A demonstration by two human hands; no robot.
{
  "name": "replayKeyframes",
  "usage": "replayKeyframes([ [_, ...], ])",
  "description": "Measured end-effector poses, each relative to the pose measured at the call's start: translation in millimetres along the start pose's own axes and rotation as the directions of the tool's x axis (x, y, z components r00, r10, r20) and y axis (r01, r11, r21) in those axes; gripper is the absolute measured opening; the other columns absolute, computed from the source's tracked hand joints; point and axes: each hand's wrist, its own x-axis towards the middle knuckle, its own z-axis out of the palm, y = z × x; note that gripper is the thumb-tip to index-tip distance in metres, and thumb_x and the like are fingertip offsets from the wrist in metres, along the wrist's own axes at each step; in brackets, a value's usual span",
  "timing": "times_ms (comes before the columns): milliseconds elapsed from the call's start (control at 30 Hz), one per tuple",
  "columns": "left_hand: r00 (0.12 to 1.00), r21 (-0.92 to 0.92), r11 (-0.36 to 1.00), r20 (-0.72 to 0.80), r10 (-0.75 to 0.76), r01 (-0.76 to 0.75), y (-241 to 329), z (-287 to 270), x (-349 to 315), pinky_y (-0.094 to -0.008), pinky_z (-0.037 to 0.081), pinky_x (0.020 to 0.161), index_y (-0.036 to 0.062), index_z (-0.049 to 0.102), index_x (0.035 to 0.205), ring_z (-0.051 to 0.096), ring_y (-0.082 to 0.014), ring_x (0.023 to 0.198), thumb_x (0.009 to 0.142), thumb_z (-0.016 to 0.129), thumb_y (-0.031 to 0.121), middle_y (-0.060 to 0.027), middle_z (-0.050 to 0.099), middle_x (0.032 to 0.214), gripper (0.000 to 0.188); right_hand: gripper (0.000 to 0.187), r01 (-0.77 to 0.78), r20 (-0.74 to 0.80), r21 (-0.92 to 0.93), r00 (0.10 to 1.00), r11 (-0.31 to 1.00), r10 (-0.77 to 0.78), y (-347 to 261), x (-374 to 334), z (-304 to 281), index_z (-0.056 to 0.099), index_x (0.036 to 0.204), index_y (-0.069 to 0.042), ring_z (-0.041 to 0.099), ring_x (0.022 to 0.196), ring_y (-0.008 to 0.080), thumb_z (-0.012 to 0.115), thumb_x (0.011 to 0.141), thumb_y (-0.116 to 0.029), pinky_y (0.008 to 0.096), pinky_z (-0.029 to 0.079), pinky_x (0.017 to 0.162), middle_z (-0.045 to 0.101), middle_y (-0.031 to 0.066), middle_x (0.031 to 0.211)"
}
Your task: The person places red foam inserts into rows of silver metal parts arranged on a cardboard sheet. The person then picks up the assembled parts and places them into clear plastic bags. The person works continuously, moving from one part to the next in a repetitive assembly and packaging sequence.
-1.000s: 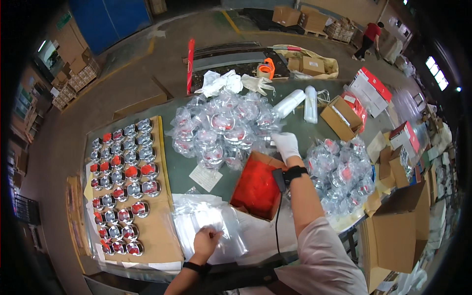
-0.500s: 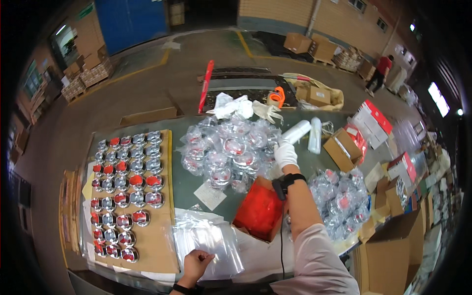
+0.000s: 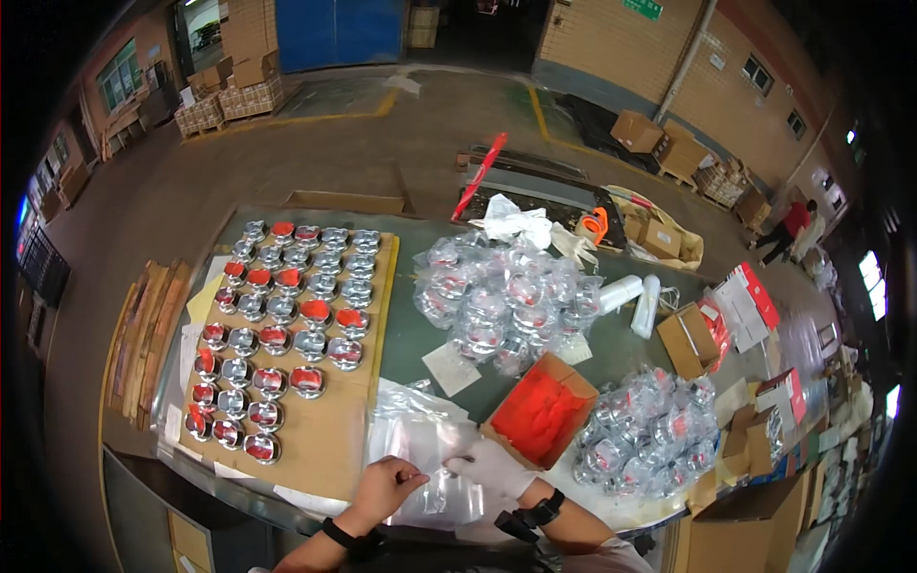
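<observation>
My bare left hand (image 3: 390, 488) hovers at the near edge of a stack of clear plastic bags (image 3: 411, 413), fingertips pinched together with nothing visible between them. My right hand (image 3: 492, 466), in a white glove, is over the same stack, its fingers drawn together; what they grip, if anything, cannot be made out. Just beyond the right hand sits an open cardboard box (image 3: 543, 411) with red contents. On the left, shiny silver rounded parts (image 3: 310, 344), several with red on top, stand in rows on a cardboard sheet (image 3: 330, 430).
Bagged silver parts form a heap (image 3: 511, 306) mid-table and another heap (image 3: 650, 430) at the right. Behind lie white gloves (image 3: 516, 222), orange tape (image 3: 592, 225) and clear rolls (image 3: 646, 307). Cartons (image 3: 690, 341) line the right side. A person in red (image 3: 793, 222) stands far off.
My right hand has come back from the far bagged heap to the plastic bags, near my left hand. My left hand stays pinched. The view has swung left.
</observation>
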Motion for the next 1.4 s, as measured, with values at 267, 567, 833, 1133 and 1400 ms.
replayKeyframes([
  [267, 0.995, -0.256, 0.964, 0.054, 0.089, -0.072, 10.4, -56.1, -24.7, -0.0279, 0.048, 0.061, 0.0010, 0.060, 0.106, 0.058, -0.0132, 0.066, 0.081, 0.079, 0.030, -0.0072, 0.060, 0.081, 0.043, 0.038, -0.071, -0.299, 0.169, 0.947, 0.983, 0.120, -67.9, 36.8, 101.1, 0.065, 0.067, 0.000, 0.055, 0.053, 0.0116, 0.075, 0.081, -0.034, 0.0310, 0.043, 0.049, 0.060, 0.0074, 0.057],
  [567, 0.876, -0.713, 0.701, -0.325, -0.357, 0.021, -98.8, -225.4, -97.2, -0.0199, 0.037, 0.058, 0.0075, 0.063, 0.098, 0.045, -0.0030, 0.065, 0.096, 0.059, 0.016, 0.0065, 0.054, 0.075, 0.009, 0.041, -0.023, -0.384, 0.410, 0.902, 0.912, 0.195, -136.2, 152.5, 118.6, 0.067, 0.082, -0.001, 0.062, 0.060, 0.0238, 0.051, 0.096, -0.036, 0.0381, 0.049, 0.059, 0.065, 0.0138, 0.068],
  [833, 0.794, 0.005, 0.994, -0.601, -0.087, 0.112, -75.1, -300.5, -103.0, -0.0315, 0.046, 0.065, -0.0011, 0.053, 0.102, 0.059, -0.0217, 0.070, 0.092, 0.052, 0.001, -0.0118, 0.059, 0.077, 0.011, 0.018, -0.014, -0.239, -0.733, 0.941, 0.680, -0.238, -141.7, 244.1, 176.9, 0.066, 0.092, -0.005, 0.068, 0.086, 0.0341, 0.060, 0.085, -0.020, 0.0439, 0.055, 0.074, 0.068, 0.0166, 0.084],
  [1133, 0.980, 0.513, 0.836, 0.087, 0.177, -0.197, -127.2, -178.3, -13.9, -0.0444, 0.055, 0.066, 0.0053, 0.062, 0.099, 0.065, -0.0327, 0.074, 0.088, 0.059, 0.016, -0.0183, 0.065, 0.083, 0.016, 0.028, -0.069, -0.401, -0.354, 0.912, 0.933, -0.085, -123.4, 158.0, 124.4, 0.064, 0.092, 0.002, 0.065, 0.072, 0.0386, 0.061, 0.087, -0.026, 0.0459, 0.050, 0.066, 0.066, 0.0207, 0.079],
  [1400, 0.995, 0.025, 0.995, 0.003, 0.095, -0.095, -173.0, -98.5, 2.3, -0.0428, 0.052, 0.070, 0.0041, 0.064, 0.101, 0.065, -0.0413, 0.082, 0.092, 0.054, 0.018, -0.0215, 0.066, 0.093, 0.019, 0.029, 0.072, -0.448, -0.450, 0.844, 0.890, -0.295, -92.5, 95.1, 216.2, 0.054, 0.110, 0.000, 0.067, 0.077, 0.0237, 0.061, 0.089, -0.018, 0.0354, 0.052, 0.055, 0.063, 0.0181, 0.104],
])
